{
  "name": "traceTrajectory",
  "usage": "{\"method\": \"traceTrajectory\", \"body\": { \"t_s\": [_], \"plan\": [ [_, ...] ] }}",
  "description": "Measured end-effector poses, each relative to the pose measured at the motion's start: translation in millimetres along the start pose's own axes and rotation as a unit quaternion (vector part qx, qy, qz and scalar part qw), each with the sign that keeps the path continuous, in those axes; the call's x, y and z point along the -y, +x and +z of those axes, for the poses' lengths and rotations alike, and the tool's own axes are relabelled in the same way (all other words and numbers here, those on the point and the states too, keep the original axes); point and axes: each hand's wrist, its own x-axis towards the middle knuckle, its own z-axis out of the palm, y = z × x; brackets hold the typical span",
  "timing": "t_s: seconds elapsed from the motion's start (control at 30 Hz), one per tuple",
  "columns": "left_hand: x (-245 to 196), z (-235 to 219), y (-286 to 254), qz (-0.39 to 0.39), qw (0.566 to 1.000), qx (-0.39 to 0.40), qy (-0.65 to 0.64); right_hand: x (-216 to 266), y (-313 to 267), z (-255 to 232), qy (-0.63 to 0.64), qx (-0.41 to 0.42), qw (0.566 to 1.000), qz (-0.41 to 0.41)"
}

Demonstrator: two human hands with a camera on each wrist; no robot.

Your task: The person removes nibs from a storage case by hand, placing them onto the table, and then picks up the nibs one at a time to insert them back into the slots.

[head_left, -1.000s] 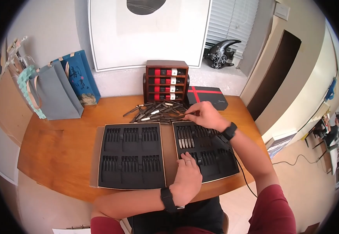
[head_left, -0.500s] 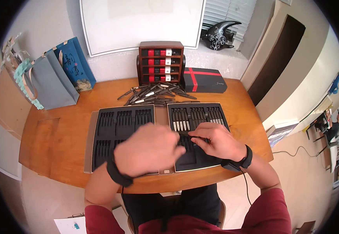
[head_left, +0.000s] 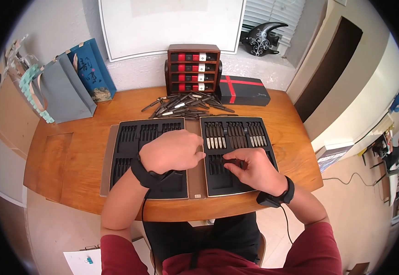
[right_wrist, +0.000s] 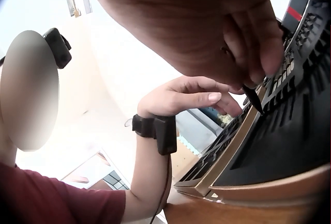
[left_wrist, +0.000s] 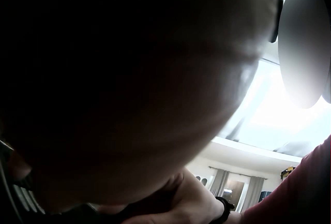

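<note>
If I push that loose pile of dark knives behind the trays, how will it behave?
The pile of knives would probably scatter rather than slide as one, since the pieces lie crisscrossed and loose. Each looks thin and stiff, likely light. On the smooth wooden table they may skid easily.

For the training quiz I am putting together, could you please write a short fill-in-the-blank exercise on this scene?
1. The right hand pinches a dark ____ over the right tray.
2. The loose knives lie piled in front of the wooden ____.
3. The left hand hovers over the ____ tray.
4. The black box bears a ____ ribbon.

Missing words: knife; rack; left; red
</note>
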Motion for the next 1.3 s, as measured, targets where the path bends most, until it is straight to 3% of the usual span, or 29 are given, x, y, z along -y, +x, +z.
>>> {"method": "traceTrajectory", "body": {
  "t_s": [0.1, 0.17, 0.27, 0.37, 0.57, 0.73, 1.3],
  "plan": [
    [8, 8, 7, 0.011, 1.0, -0.006, 0.004, -2, -6, 7, -0.042, -0.016, 0.999, -0.025],
    [14, 15, 11, 0.018, 1.0, -0.009, 0.008, -4, -9, 14, -0.124, -0.067, 0.985, -0.097],
    [16, 17, 15, 0.032, 0.999, -0.029, 0.024, -8, -12, 24, -0.19, -0.072, 0.969, -0.141],
    [11, 15, 17, -0.01, 0.999, -0.002, 0.033, -6, -14, 31, -0.251, -0.051, 0.955, -0.152],
    [18, 43, 36, 0.002, 1.0, 0.002, 0.023, 16, -24, 44, -0.263, 0.031, 0.953, -0.149],
    [16, 42, 38, -0.023, 0.998, 0.007, 0.054, 22, -28, 50, -0.302, 0.035, 0.944, -0.132],
    [10, 35, 36, -0.044, 0.997, 0.048, 0.045, 25, -49, 45, -0.231, 0.074, 0.961, -0.132]
  ]
}}
